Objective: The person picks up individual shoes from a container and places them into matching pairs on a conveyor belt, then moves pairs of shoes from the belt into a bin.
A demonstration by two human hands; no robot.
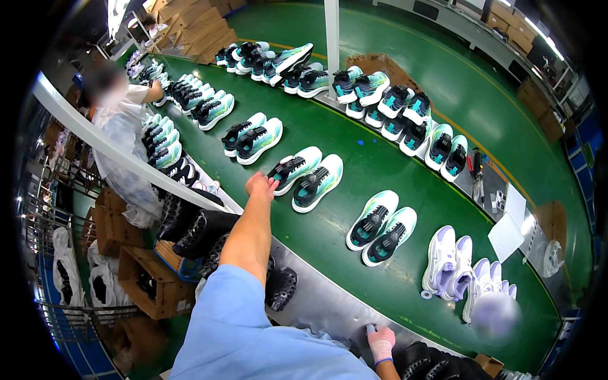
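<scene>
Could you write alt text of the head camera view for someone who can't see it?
A person's left hand reaches to a teal-and-white sneaker pair on a green conveyor belt lined with sneaker pairs; the right hand rests at the belt's metal edge.

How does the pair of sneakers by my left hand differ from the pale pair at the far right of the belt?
The teal-and-black pair has dark uppers and white-green soles; the lavender pair is pale all over. The left hand reaches the teal pair; the lavender pair lies untouched. Both rest on the green belt.
</scene>
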